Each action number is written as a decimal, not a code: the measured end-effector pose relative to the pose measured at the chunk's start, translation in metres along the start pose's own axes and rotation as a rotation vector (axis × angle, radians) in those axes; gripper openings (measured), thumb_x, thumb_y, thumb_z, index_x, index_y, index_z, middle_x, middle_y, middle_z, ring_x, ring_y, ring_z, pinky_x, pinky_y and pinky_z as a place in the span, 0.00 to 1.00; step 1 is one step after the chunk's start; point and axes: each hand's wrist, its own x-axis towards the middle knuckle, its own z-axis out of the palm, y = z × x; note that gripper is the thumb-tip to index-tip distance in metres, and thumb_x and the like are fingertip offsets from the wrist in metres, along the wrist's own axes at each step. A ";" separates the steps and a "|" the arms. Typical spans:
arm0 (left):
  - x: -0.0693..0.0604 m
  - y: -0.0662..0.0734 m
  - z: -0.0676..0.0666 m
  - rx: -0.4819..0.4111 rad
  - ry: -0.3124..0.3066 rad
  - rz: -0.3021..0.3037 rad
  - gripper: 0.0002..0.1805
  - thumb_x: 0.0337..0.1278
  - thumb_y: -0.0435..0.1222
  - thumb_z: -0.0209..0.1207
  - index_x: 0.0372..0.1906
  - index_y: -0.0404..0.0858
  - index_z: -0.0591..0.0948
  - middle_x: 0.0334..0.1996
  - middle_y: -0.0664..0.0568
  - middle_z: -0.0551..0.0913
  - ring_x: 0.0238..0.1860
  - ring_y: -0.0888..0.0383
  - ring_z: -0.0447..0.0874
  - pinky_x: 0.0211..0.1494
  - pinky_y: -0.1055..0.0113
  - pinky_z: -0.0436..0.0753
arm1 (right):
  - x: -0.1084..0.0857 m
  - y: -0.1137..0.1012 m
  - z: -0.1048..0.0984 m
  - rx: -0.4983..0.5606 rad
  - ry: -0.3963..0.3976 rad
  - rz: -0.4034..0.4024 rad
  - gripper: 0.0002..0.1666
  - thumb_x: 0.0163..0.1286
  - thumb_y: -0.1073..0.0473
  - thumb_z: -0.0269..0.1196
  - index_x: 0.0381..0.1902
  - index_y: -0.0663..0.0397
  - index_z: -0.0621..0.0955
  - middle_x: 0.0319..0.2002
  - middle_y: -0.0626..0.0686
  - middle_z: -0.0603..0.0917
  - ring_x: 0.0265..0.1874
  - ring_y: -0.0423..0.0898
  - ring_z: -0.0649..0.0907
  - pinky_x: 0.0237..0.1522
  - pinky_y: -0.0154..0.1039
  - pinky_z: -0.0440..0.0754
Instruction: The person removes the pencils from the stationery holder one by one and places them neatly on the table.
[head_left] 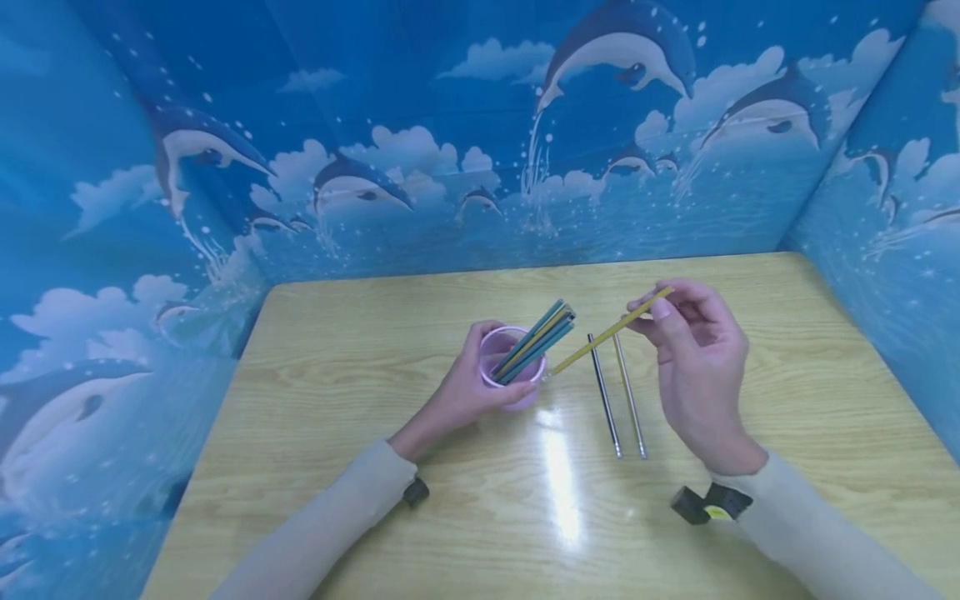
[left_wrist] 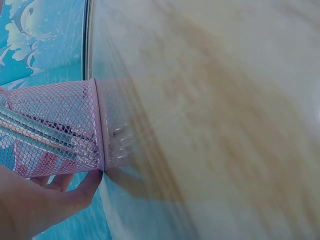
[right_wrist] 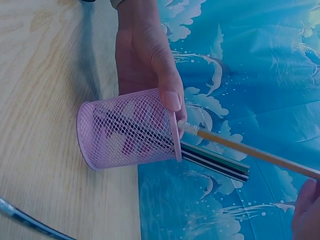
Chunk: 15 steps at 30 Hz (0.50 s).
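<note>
A pink mesh pencil cup (head_left: 529, 397) stands on the table, held around its side by my left hand (head_left: 467, 379). Several green, dark and yellow pencils (head_left: 536, 340) lean inside it, their upper ends sticking out past the rim. My right hand (head_left: 701, 367) pinches a yellow pencil (head_left: 606, 334) near its upper end. The pencil slants down toward the cup, and its metal-banded eraser end (right_wrist: 189, 128) is close to the rim, by my left thumb; whether they touch I cannot tell. In the left wrist view the cup's mesh wall (left_wrist: 55, 107) shows above my left fingers.
Between the cup and my right hand, a dark pencil (head_left: 604, 396) and a yellowish pencil (head_left: 630, 396) lie side by side on the wood-grain table (head_left: 337, 350). Blue dolphin-print cloth (head_left: 420, 167) walls in the back and both sides.
</note>
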 end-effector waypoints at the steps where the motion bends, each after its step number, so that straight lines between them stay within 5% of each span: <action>1: 0.000 0.000 0.000 0.002 0.000 -0.001 0.48 0.57 0.35 0.81 0.76 0.45 0.63 0.69 0.50 0.78 0.71 0.44 0.78 0.71 0.46 0.81 | 0.001 -0.001 -0.001 0.001 0.002 -0.002 0.11 0.77 0.82 0.58 0.54 0.86 0.77 0.41 0.66 0.84 0.42 0.57 0.89 0.49 0.48 0.93; 7: -0.001 0.000 -0.001 0.007 -0.001 -0.002 0.47 0.58 0.35 0.80 0.76 0.44 0.63 0.70 0.48 0.78 0.71 0.43 0.78 0.72 0.44 0.80 | 0.004 -0.002 -0.010 -0.039 -0.009 0.024 0.13 0.77 0.82 0.56 0.56 0.84 0.77 0.44 0.64 0.82 0.43 0.54 0.86 0.46 0.45 0.93; 15: 0.001 -0.001 0.000 0.003 -0.002 0.020 0.47 0.57 0.34 0.81 0.76 0.44 0.64 0.69 0.49 0.78 0.70 0.43 0.79 0.70 0.45 0.81 | 0.009 -0.005 -0.030 -0.215 -0.001 0.096 0.15 0.78 0.78 0.61 0.58 0.82 0.79 0.42 0.62 0.84 0.38 0.51 0.86 0.41 0.39 0.92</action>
